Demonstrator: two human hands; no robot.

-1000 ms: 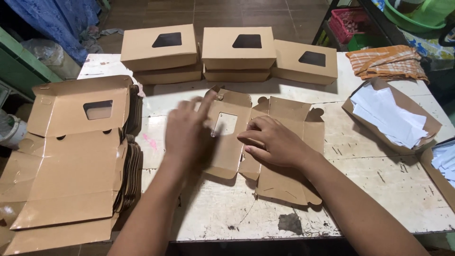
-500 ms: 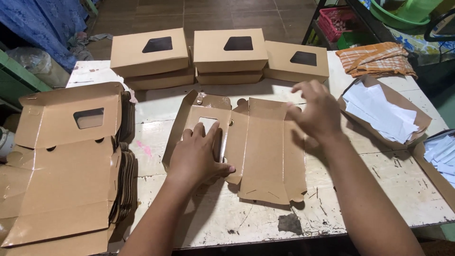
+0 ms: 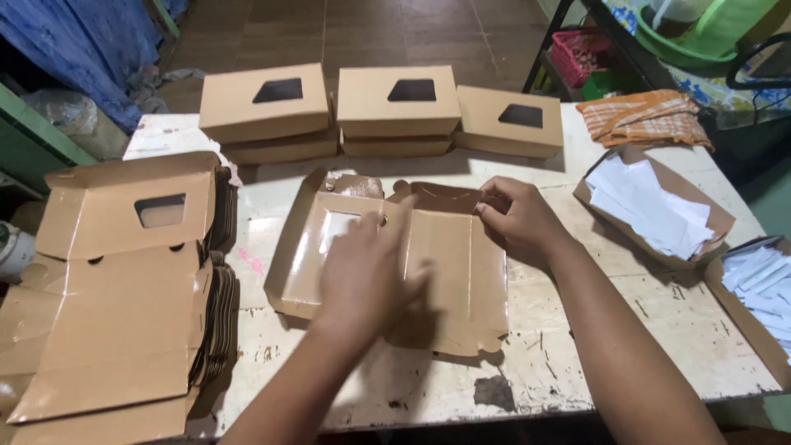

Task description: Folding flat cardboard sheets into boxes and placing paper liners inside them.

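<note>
A flat brown cardboard box blank with a clear window lies in the middle of the worn white table. My left hand rests flat and blurred on the blank's middle, fingers spread, holding nothing. At the far right corner my right hand pinches the blank's raised back flap. The blank's left side wall stands partly folded up.
Several folded window boxes stand stacked along the table's far edge. A tall pile of flat blanks fills the left side. Two open boxes of white paper sheets sit at the right, beside an orange checked cloth.
My left hand slid right from the window panel onto the blank's middle. My right hand came back from the right edge and took the back flap. The blank's side wall has risen.
</note>
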